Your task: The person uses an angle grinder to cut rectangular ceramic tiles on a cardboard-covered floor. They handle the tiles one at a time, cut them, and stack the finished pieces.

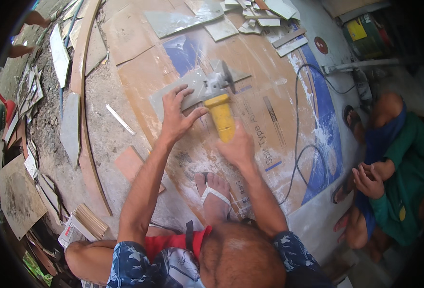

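A yellow-bodied angle grinder point(220, 115) with a grey metal head is in my right hand point(238, 146), whose fingers wrap round its body. Its disc point(229, 77) stands on edge, blurred, over a grey tile point(193, 96) lying on the cardboard. To the left of the grinder, my left hand point(176, 115) rests at the tile's near edge with its fingers spread and curved and the thumb pointing at the grinder body. Pale dust hangs around the disc, and part of the tile is hidden by the tool.
Flattened cardboard point(255, 125) covers the floor. Broken tiles point(265, 17) pile up at the far side, with more pieces at left beside a long wooden strip point(81, 72). A dark cord point(297, 96) loops at right. Someone in a green top point(401, 177) crouches there, hands together.
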Demonstrator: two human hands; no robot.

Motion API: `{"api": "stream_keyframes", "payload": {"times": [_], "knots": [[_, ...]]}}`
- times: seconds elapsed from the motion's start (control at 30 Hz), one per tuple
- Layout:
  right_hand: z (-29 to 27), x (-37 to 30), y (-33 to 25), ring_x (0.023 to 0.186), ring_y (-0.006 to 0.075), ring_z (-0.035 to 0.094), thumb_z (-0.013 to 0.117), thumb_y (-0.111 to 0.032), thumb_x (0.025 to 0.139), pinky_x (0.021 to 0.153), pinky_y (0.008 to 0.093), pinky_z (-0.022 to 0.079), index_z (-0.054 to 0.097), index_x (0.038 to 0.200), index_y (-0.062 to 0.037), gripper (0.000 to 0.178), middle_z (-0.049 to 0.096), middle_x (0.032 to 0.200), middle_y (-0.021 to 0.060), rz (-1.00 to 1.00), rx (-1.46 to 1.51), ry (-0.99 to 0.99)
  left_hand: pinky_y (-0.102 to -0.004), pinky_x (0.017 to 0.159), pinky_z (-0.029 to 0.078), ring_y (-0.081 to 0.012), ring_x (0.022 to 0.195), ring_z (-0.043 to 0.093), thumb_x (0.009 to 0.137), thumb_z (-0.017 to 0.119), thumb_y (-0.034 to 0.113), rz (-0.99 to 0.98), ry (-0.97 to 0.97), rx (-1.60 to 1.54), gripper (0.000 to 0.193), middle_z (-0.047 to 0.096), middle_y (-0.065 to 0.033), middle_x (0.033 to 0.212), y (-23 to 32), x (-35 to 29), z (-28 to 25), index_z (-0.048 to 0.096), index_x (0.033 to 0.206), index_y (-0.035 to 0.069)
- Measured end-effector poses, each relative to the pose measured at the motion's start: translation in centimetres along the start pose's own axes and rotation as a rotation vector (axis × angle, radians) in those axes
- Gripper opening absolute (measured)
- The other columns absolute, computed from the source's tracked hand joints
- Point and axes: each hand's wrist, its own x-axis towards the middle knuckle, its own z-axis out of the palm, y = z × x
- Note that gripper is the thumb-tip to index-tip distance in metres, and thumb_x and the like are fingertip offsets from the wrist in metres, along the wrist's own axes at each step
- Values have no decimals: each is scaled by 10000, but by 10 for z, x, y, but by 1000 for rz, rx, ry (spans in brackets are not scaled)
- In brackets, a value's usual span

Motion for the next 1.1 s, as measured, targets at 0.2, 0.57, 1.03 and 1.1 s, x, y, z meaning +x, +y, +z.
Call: {"api": "stream_keyframes", "payload": {"times": [0.2,0.57,1.03,1.1], "knots": [[-22,-2,19,994,466,760,849,-259,766,857,525,592,620,1330,-53,643,776,1039,255,-54,105,108,-552,1245,353,-470,1450,429,779,928,508,131,30,536,1015,481,-260,1556,-38,3,-31,509,1539,-18],[13,-16,22,1104,417,735,856,-264,834,955,497,562,601,1353,19,643,738,1195,266,-147,153,119,-508,951,578,-449,1057,739,966,763,531,-371,-8,-414,681,731,-286,1101,90,-45,61,628,1317,-37],[-3,42,136,1257,419,653,843,-216,779,1094,476,508,503,1536,86,883,646,1401,293,-359,-113,422,-549,1295,312,-505,1519,402,838,859,529,-11,-10,416,1000,488,-336,1556,-16,4,7,491,1506,-117],[2,39,137,1314,420,623,836,-201,780,1143,479,480,445,1579,107,941,610,1462,310,-213,82,325,-550,1291,318,-495,1495,435,811,875,557,52,-70,389,1038,515,-331,1529,-42,13,9,493,1511,-107]]}}
